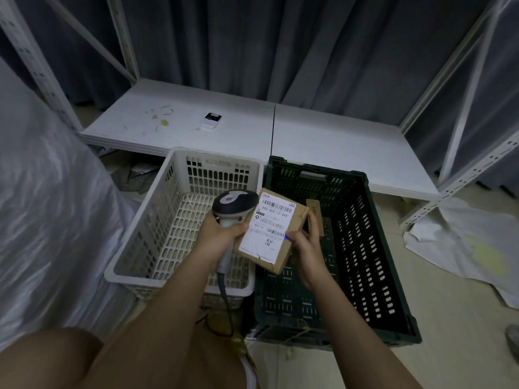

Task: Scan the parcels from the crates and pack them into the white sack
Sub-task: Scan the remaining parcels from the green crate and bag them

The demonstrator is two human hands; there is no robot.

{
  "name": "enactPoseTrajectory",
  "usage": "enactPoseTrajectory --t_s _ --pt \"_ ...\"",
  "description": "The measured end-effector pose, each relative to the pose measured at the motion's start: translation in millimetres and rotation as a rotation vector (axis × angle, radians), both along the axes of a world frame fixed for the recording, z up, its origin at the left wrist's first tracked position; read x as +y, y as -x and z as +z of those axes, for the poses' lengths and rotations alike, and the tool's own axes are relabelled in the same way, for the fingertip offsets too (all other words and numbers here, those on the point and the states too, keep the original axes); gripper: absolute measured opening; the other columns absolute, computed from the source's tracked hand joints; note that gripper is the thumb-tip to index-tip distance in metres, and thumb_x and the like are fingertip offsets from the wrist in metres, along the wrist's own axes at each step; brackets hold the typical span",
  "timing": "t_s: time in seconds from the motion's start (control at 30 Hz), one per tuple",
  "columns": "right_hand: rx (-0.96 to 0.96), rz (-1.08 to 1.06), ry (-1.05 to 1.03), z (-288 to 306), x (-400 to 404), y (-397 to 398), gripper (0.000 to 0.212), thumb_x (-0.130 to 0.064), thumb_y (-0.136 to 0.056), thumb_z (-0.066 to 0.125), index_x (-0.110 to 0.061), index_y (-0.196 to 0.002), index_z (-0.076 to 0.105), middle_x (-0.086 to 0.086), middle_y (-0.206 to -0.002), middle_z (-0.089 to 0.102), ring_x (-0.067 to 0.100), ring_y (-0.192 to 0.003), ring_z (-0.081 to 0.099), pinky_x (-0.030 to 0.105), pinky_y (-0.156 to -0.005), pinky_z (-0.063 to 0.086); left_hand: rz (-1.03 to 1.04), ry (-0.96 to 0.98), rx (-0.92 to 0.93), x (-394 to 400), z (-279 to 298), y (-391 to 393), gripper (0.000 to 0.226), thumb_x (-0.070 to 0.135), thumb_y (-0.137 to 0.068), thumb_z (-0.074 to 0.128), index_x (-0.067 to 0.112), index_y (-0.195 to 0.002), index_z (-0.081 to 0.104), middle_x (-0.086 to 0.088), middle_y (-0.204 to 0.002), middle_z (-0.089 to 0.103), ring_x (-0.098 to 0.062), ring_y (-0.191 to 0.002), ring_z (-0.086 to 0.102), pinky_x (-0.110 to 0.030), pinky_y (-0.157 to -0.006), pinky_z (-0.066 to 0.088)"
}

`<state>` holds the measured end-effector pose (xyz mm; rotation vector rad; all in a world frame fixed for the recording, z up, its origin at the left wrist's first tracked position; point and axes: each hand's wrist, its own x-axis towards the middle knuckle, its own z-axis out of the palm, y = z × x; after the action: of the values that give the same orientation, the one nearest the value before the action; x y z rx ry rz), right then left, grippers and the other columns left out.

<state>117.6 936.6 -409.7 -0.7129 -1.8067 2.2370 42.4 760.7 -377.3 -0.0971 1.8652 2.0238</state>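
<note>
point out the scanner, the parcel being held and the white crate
scanner [235, 203]: head view, on its dark rounded head
parcel [271, 228]: head view, on its white shipping label
white crate [179, 171]: head view, on the left wall near the far corner

Two crates sit side by side on the floor, the pale crate [179, 220] on the left touching the dark crate [351, 248] on the right. Behind them is a low shelf board [323, 136] with a small device [211, 120] on it. A big sack [50, 206] stands left of the crates, and a parcel [271, 231] is held above where they meet, with the scanner [233, 209] just left of it.
</note>
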Motion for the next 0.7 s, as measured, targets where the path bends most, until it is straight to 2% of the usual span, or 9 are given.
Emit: enactPoseTrajectory --t_s 0.1,0.2,0.37,0.47,0.6,0.7 --pt "-0.012 0.006 -0.007 -0.9 0.9 0.1 0.06 -0.028 -0.077 0.068 -0.07 -0.113 0.044 -0.002 -0.118 0.067 0.022 -0.105 0.067 0.043 -0.077 0.056 0.004 -0.021 -0.012 -1.7 0.4 2.5 0.052 -0.002 -0.079 0.073 0.004 -0.127 0.054 -0.014 -0.115 0.067 -0.026 -0.103 0.065 -0.045 -0.092 0.052" --pt "-0.04 -0.005 -0.008 2.3 4.2 0.8 0.039 -0.037 -0.09 0.062 -0.066 -0.11 0.045 -0.007 -0.106 0.071 0.019 -0.097 0.07 0.036 -0.068 0.056 -0.015 -0.018 -0.004 -3.2 1.5 4.3 0.054 -0.001 -0.078 0.074 0.005 -0.127 0.054 -0.014 -0.115 0.067 -0.026 -0.103 0.065 -0.047 -0.093 0.052" --pt "-0.048 -0.043 -0.044 14.0 18.3 3.9 0.027 -0.021 -0.095 0.056 -0.044 -0.107 0.048 0.001 -0.098 0.069 0.017 -0.08 0.069 0.034 -0.061 0.053 -0.02 0.008 0.021 -2.5 1.5 3.5 0.055 0.005 -0.076 0.077 0.005 -0.126 0.055 -0.012 -0.116 0.067 -0.026 -0.104 0.065 -0.048 -0.095 0.051" --pt "-0.019 -0.039 -0.027 21.5 26.3 5.5 0.027 -0.017 -0.094 0.057 -0.036 -0.111 0.047 0.003 -0.102 0.069 0.023 -0.086 0.068 0.04 -0.066 0.055 -0.004 0.015 0.058 -0.8 2.7 3.8 0.055 0.009 -0.077 0.077 0.008 -0.127 0.055 -0.01 -0.116 0.067 -0.024 -0.103 0.065 -0.043 -0.092 0.052" --pt "-0.017 -0.103 -0.01 27.1 37.2 9.8 0.039 -0.018 -0.093 0.061 -0.028 -0.125 0.042 0.013 -0.121 0.062 0.034 -0.105 0.065 0.054 -0.081 0.057 -0.006 0.039 0.126 -0.8 4.8 4.2 0.048 0.013 -0.075 0.08 0.018 -0.118 0.06 0.004 -0.105 0.07 -0.012 -0.093 0.067 -0.031 -0.08 0.053" --pt "-0.038 -0.174 -0.032 29.1 46.8 20.2 0.041 -0.02 -0.092 0.062 -0.029 -0.126 0.042 0.011 -0.126 0.06 0.031 -0.107 0.065 0.048 -0.077 0.058 -0.074 0.066 0.137 0.4 4.6 2.8 0.044 0.014 -0.074 0.08 0.027 -0.111 0.061 0.01 -0.097 0.07 -0.004 -0.084 0.067 -0.023 -0.071 0.052"
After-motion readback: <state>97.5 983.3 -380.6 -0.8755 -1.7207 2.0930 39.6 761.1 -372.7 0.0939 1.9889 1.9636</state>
